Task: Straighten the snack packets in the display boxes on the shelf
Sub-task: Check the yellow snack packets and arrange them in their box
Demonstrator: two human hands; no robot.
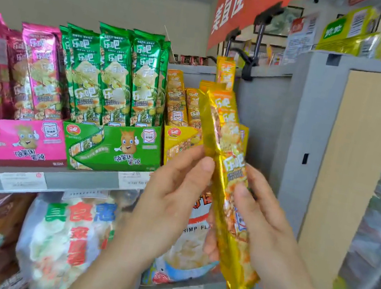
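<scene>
A grey shelf (81, 182) carries a pink box (32, 142) at left, a green box (112, 148) beside it and a yellow box (177, 139) at right. Its near edge bears price labels (22, 181).

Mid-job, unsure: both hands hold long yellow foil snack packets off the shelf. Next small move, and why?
Probably stand the long yellow foil snack packets upright in the yellow cardboard display box: the left hand and right hand hold them tilted and outside it.
</scene>
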